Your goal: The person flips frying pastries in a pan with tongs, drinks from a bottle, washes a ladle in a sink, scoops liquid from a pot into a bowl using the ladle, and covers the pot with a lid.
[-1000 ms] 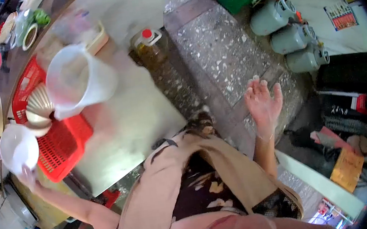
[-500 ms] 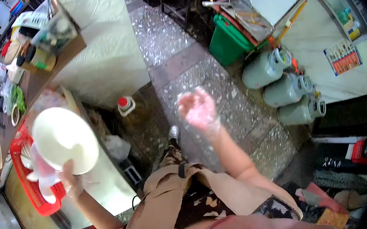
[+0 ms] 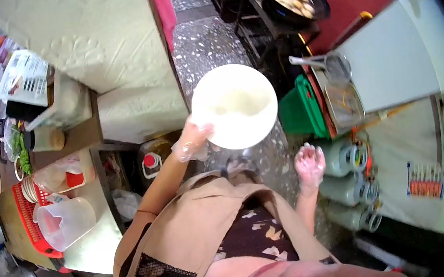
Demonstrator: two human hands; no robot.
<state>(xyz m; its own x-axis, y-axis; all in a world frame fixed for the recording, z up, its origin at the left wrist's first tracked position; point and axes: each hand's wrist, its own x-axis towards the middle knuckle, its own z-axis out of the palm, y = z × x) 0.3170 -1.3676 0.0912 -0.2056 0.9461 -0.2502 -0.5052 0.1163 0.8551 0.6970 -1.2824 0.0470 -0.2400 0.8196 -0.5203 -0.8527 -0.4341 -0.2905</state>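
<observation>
In front of my body, above the floor, is a large white bowl (image 3: 235,106). My left hand (image 3: 195,138), in a clear plastic glove, grips its lower left rim. Only a pale tint shows on the bowl's inner bottom; I cannot make out any contents. To the right, my right hand (image 3: 309,165) is raised with its fingers stretched out and nothing in it. Whitish residue covers that palm. The nearest things to it are the grey gas cylinders (image 3: 342,157) and the green bin (image 3: 302,108).
A black wok (image 3: 293,0) with several pale round pieces stands on a stove ahead. A strainer (image 3: 337,65) lies on a tray over the bin. On the left counter are a clear plastic pitcher (image 3: 70,221) and a red basket (image 3: 28,211). A red-capped jug (image 3: 150,160) stands below.
My left hand has carried the white bowl from the left counter to the front of my body. My right hand has shifted right and lower in view. The wok has come into fuller view.
</observation>
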